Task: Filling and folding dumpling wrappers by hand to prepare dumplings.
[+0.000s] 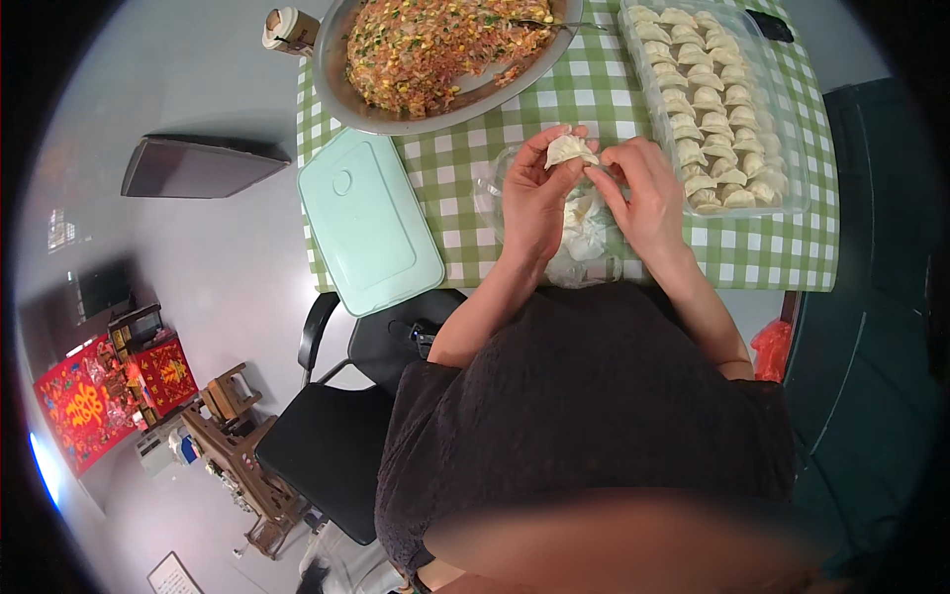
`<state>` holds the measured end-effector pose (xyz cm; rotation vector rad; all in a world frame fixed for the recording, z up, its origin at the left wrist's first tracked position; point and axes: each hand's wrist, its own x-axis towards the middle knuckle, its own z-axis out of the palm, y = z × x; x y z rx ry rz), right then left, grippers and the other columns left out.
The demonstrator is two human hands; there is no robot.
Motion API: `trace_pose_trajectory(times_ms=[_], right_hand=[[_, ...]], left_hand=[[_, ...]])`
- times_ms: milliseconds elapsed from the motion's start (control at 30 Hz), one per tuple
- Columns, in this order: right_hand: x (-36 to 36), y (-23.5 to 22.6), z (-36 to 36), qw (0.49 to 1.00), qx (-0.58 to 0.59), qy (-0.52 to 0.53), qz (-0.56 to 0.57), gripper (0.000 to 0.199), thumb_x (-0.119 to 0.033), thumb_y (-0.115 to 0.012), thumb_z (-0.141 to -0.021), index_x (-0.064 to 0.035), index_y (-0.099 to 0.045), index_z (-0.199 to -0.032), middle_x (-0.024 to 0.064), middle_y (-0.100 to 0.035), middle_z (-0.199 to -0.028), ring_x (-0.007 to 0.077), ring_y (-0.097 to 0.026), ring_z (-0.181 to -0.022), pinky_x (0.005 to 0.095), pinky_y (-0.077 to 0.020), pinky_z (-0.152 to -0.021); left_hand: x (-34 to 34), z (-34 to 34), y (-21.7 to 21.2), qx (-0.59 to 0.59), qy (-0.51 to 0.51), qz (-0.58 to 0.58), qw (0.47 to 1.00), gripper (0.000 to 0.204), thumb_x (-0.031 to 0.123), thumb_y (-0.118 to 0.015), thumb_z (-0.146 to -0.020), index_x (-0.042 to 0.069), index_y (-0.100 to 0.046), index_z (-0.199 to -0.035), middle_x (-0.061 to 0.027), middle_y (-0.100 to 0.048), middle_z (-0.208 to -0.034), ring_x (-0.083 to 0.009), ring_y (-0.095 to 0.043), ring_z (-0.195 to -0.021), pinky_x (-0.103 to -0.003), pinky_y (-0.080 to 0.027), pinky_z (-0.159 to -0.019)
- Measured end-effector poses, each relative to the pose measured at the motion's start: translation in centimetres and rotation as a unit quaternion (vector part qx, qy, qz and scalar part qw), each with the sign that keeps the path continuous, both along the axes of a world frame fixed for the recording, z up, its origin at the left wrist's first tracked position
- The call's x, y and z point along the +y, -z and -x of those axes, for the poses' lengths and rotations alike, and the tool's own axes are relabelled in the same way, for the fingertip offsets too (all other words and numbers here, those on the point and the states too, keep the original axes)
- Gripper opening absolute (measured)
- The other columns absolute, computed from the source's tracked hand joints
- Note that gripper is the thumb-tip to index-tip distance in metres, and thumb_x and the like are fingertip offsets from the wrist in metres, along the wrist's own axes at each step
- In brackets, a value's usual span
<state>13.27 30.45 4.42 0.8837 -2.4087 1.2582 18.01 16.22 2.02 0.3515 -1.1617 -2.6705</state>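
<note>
A pale dumpling (570, 149) is held up over the table's near part, its edge folded and pleated. My left hand (534, 196) grips it between thumb and fingers. From the other side, the thumb and fingertips of my right hand (648, 193) pinch its right end. Beneath both hands lie white dough wrappers (584, 230) in clear plastic, partly covered by my hands. To the right, a clear plastic tray (797, 193) holds rows of finished dumplings. Beyond my left hand, a large metal basin (341, 94) contains chopped filling, with a spoon (539, 23) resting in it.
A mint-green lid (366, 223) lies left on the checked tablecloth (460, 163), overhanging the near edge. A paper cup (293, 30) stands beside the basin. A black chair (332, 436) is at my left, and a red plastic bag (772, 348) hangs below the table's right side.
</note>
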Motion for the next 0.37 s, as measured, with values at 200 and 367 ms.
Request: trace_pose_trajectory(times_ms=[200,367], right_hand=[[-0.05,0.13,0.14,0.998,0.055,-0.011,-0.031,0.012,-0.004,-0.073,-0.086,-0.0030,-0.063,-0.093,0.0098,-0.057,-0.087,0.0306,-0.056,-0.079,0.0413,-0.0478,-0.067],[0.18,-0.05,0.12,0.997,0.065,-0.030,-0.028,0.012,-0.002,-0.072,-0.085,-0.0034,-0.064,-0.093,0.0104,-0.056,-0.089,0.0313,-0.055,-0.080,0.0405,-0.0479,-0.068]], left_hand=[[0.07,-0.03,0.04,0.005,0.017,0.002,1.000,0.039,-0.011,-0.063,-0.093,0.000,-0.058,-0.129,-0.0157,-0.064,-0.132,-0.0267,-0.066,-0.118,-0.038,-0.053,-0.103],[0.04,-0.31,-0.38,0.000,0.039,0.003,0.999,0.040,-0.010,-0.063,-0.093,0.001,-0.057,-0.131,-0.0164,-0.063,-0.135,-0.0282,-0.065,-0.120,-0.038,-0.053,-0.104]])
